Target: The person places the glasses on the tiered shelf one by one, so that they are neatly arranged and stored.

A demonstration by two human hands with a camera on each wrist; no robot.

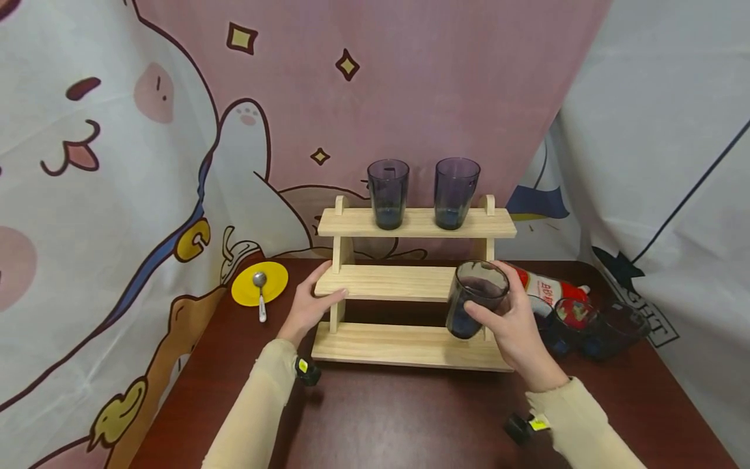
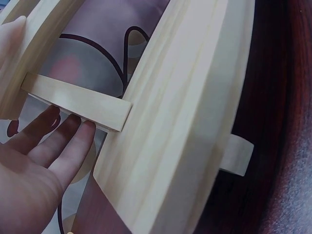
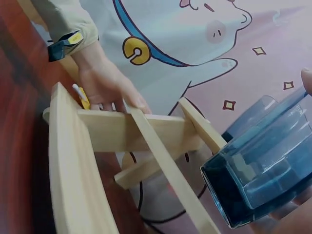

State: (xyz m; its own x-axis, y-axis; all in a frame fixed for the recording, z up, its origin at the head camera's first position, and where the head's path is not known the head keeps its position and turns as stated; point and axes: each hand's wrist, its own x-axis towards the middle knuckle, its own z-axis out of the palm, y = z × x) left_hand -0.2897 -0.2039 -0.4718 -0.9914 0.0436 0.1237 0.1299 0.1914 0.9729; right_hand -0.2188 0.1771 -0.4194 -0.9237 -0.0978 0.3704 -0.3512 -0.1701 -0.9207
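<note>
A three-tier wooden rack [image 1: 404,284] stands on the table. At its left end my left hand [image 1: 307,305] holds the middle tier, thumb on the board; in the left wrist view its fingers [image 2: 73,151] touch the side upright. My right hand [image 1: 521,332] grips a tinted drinking glass [image 1: 471,306], slightly tilted, in front of the right end of the middle tier. The right wrist view shows the held glass [image 3: 263,165] close up. Two similar glasses, a left one [image 1: 388,195] and a right one [image 1: 456,195], stand upright on the top tier.
Several more tinted glasses [image 1: 615,329] are on the table at the right, near a red and white bottle [image 1: 553,290] lying down. A yellow plate [image 1: 240,286] with a spoon [image 1: 261,299] sits at the left. Printed cloth [image 1: 439,71] hangs behind the table.
</note>
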